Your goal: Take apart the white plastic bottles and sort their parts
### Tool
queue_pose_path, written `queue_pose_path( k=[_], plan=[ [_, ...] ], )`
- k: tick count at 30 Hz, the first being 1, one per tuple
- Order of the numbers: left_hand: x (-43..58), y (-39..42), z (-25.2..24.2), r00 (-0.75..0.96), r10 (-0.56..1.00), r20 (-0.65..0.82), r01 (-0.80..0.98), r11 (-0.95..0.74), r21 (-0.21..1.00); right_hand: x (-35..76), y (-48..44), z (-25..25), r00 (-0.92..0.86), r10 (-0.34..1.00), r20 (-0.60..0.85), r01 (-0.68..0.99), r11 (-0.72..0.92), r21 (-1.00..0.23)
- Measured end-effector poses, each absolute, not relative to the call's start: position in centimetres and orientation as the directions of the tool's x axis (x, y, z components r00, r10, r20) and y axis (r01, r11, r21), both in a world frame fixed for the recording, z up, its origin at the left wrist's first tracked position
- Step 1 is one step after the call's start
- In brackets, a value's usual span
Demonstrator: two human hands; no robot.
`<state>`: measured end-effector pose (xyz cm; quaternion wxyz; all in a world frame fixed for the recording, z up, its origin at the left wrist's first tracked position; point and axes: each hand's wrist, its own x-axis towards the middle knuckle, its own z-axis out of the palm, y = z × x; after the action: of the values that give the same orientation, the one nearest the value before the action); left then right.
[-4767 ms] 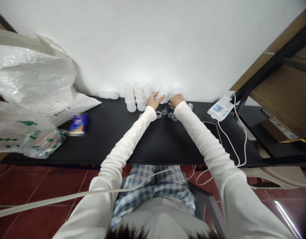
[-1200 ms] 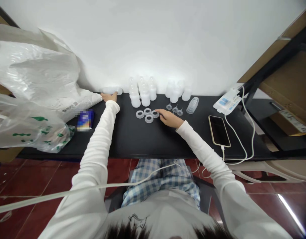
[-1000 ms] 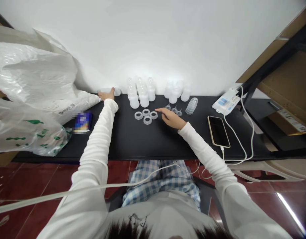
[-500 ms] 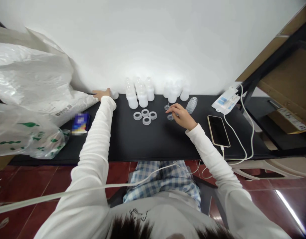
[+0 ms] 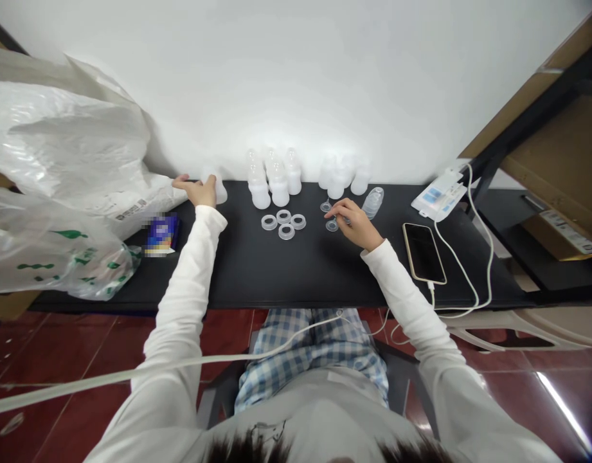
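At the back left, my left hand [image 5: 198,190] has its thumb spread away and its fingers against a white bottle [image 5: 219,186]; whether it grips the bottle is unclear. My right hand [image 5: 354,223] is above the table with its fingers bent together, beside a small clear nipple piece [image 5: 331,225]; anything between the fingertips is too small to tell. Another clear piece [image 5: 325,206] lies just behind it. Several white rings [image 5: 287,231] lie mid-table. Behind them stand bottles with clear domed tops [image 5: 278,186]. White bottles [image 5: 335,183] stand by the wall, and clear stacked caps [image 5: 373,202] lie right of them.
White plastic bags [image 5: 64,141] fill the left end of the black table [image 5: 257,276], with a blue packet [image 5: 161,233] beside them. A phone [image 5: 424,253] with a cable and a white packet [image 5: 440,193] lie on the right. A cable crosses above my lap.
The bottle by my left hand has come more upright and into fuller view, and the hand's fingers are now against it. My right hand has barely moved. The view has shifted slightly.
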<state>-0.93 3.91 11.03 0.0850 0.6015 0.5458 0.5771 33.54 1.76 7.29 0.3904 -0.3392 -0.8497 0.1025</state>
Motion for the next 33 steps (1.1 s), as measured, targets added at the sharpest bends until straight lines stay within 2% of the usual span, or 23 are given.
queue_pose_path(
  k=[4,7,9,11,13,15,19,22,28,33],
  plan=[
    [1.1,2.8,11.3,-0.258,0.68,0.687,0.595,-0.448,0.667,32.0,1.6,8.2,-0.392,0.689,0.61,0.439,0.723,-0.533],
    [2.8,2.9,10.1,-0.162,0.591,0.79,0.672,-0.52,0.527,30.4,1.9,8.8,-0.228,0.784,0.577,0.338,0.62,-0.708],
    [4.5,3.2,8.8,0.084,0.546,0.833,0.7,-0.628,0.341,29.6,2.6,8.8,-0.117,0.856,0.504,0.201,0.517,-0.832],
    [6.8,3.7,7.6,0.395,0.456,0.797,0.628,-0.768,0.128,29.2,3.5,8.6,-0.046,0.92,0.388,0.038,0.39,-0.92],
    [8.9,4.3,6.9,0.525,0.342,0.779,0.553,-0.833,-0.006,29.3,4.3,8.5,0.003,0.962,0.274,-0.074,0.273,-0.959],
    [10.6,4.7,6.8,0.552,0.282,0.785,0.526,-0.848,-0.064,29.9,4.7,8.5,0.058,0.976,0.208,-0.127,0.214,-0.969],
    [12.1,5.3,6.8,0.664,0.252,0.704,0.486,-0.861,-0.15,30.9,4.6,9.0,0.191,0.956,0.221,-0.146,0.251,-0.957],
    [12.1,5.4,6.1,0.686,0.281,0.671,0.491,-0.859,-0.142,31.0,4.3,8.9,0.22,0.94,0.26,-0.061,0.279,-0.958],
    [10.2,6.3,5.2,0.387,0.471,0.792,0.637,-0.758,0.139,30.3,4.5,7.5,0.209,0.955,0.208,-0.072,0.227,-0.971],
    [8.9,6.6,5.3,0.374,0.571,0.731,0.604,-0.748,0.275,30.1,4.6,6.5,0.226,0.954,0.199,-0.031,0.211,-0.977]
  ],
)
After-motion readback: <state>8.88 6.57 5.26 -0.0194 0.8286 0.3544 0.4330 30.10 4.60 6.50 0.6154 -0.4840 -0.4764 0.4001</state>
